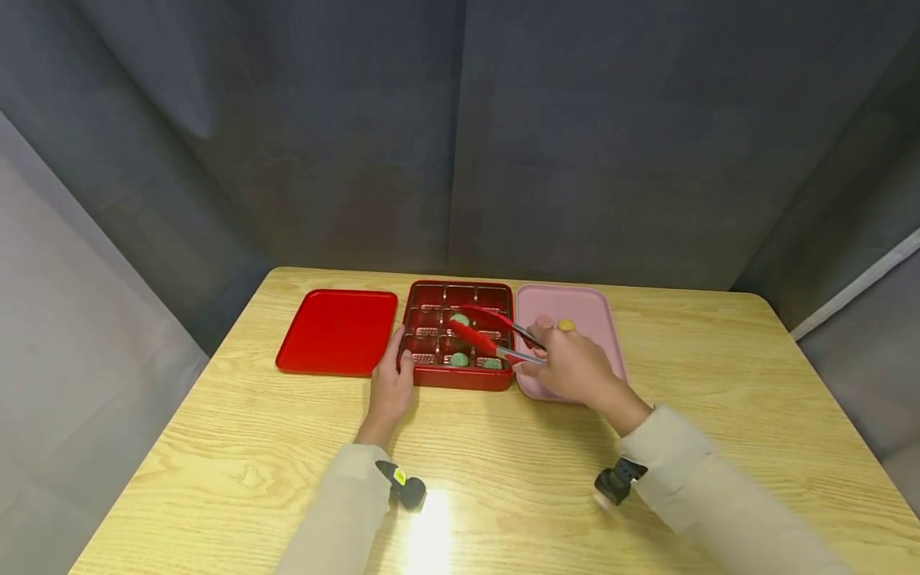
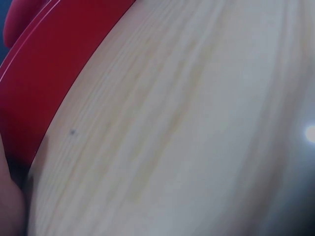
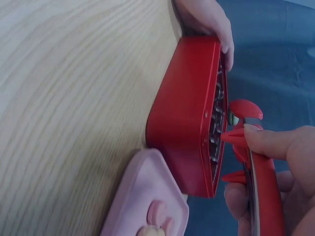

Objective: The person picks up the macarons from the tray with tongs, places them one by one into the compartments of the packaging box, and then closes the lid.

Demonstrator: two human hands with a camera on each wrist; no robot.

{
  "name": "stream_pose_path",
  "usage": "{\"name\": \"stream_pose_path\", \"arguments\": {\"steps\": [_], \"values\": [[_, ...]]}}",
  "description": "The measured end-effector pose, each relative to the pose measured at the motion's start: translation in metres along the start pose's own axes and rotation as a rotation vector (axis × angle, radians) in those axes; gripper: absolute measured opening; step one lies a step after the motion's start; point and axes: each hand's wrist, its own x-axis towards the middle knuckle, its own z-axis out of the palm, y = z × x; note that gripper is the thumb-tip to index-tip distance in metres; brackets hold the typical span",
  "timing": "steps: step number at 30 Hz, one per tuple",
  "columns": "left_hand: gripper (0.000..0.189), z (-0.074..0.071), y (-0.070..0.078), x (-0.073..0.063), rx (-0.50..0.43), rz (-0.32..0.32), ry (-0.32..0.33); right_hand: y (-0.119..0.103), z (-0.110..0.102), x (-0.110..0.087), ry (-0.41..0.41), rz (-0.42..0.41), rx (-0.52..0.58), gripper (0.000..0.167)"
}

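Note:
My right hand point(image 1: 573, 363) grips red-and-steel tongs point(image 1: 474, 339) over a red box point(image 1: 460, 378) with a compartment insert. The tong heads reach to either side of a green macaron point(image 1: 458, 319) near the middle compartments. Two more green macarons sit in the front row, one in the front middle compartment point(image 1: 458, 359) and one at the front right. My left hand point(image 1: 390, 391) rests against the box's left side, thumb at the front left corner. From the right wrist, the tongs point(image 3: 266, 196) show above the box's rim, a bit of green beside one head.
Close to the box's right side lies a pink tray point(image 1: 585, 302) with pink macarons point(image 1: 543, 321) and a yellow one point(image 1: 566, 325), partly hidden by my right hand. A flat red lid point(image 1: 341, 331) lies to the left. Grey curtains point(image 1: 460, 144) hang behind the wooden table point(image 1: 496, 479).

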Motion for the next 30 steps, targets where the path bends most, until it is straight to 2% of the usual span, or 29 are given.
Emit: {"name": "stream_pose_path", "arguments": {"steps": [3,10,22,30], "values": [[0.049,0.0,0.0,0.0,0.001,-0.003,0.001,-0.006,0.002,0.001,-0.026,0.004,-0.006,0.044],[0.049,-0.002,0.001,0.001,0.014,0.016,0.015,-0.02,0.008,0.004,-0.048,0.009,0.031,0.061],[0.049,-0.002,0.0,0.002,0.005,0.017,-0.005,-0.035,0.016,0.007,-0.079,0.004,0.017,0.069],[0.049,-0.002,0.001,0.002,0.005,0.033,0.005,-0.037,0.018,0.006,-0.066,-0.026,-0.004,0.066]]}}
